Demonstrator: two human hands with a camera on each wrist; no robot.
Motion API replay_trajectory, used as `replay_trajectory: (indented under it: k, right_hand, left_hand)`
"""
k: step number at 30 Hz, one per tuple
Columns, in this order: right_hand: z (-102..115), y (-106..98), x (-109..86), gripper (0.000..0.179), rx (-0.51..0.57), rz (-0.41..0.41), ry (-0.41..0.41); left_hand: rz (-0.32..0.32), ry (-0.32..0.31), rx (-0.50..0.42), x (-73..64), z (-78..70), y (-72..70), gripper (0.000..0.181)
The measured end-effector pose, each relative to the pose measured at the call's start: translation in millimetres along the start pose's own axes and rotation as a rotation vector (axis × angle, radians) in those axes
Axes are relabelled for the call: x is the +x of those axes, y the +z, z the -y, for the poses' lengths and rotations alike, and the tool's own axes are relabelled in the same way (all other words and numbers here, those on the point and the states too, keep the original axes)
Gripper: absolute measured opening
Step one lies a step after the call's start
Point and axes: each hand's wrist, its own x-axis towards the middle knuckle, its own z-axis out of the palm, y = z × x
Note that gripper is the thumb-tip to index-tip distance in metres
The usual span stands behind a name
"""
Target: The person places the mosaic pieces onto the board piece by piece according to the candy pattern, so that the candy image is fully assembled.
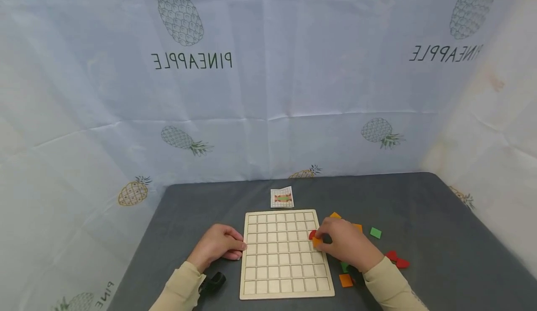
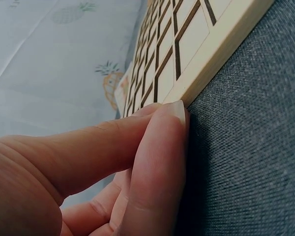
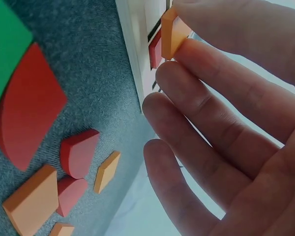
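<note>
A wooden grid board (image 1: 278, 272) lies flat on the dark table. My left hand (image 1: 219, 244) grips its left edge, thumb and forefinger meeting at the rim in the left wrist view. Over the right side of the board, my right hand (image 1: 347, 242) pinches an orange square tile (image 3: 172, 35) between thumb and forefinger, the other fingers spread loosely. Just beside that tile, a red rounded piece (image 1: 312, 234) sits in a cell near the right rim. Whether the orange tile touches the board is hard to tell.
Behind the board lies a small pattern card (image 1: 282, 198). Loose pieces are scattered right of the board: a green tile (image 1: 375, 232), red pieces (image 1: 402, 263) and orange tiles (image 1: 346, 280). A black object (image 1: 216, 281) is by the left wrist. Pineapple-print cloth (image 1: 293, 87) hangs behind the table.
</note>
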Motion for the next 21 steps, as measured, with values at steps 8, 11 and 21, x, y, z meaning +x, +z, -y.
replay_trajectory:
  k: [8, 11, 21]
  right_hand:
    - [2.0, 4.2, 0.6, 0.019, -0.023, 0.022, -0.018]
    - [2.1, 6.6, 1.2, 0.019, -0.013, 0.023, -0.029]
    - [-1.3, 9.8, 2.8, 0.02, -0.018, 0.011, -0.041]
  left_hand:
    - [-0.005, -0.004, -0.01, -2.1, 1.4, -1.3, 0.032]
    - [-0.003, 0.0, -0.012, -2.1, 2.5, -1.5, 0.032]
    - [0.017, -0.018, -0.016, 0.6, 2.0, -1.3, 0.032]
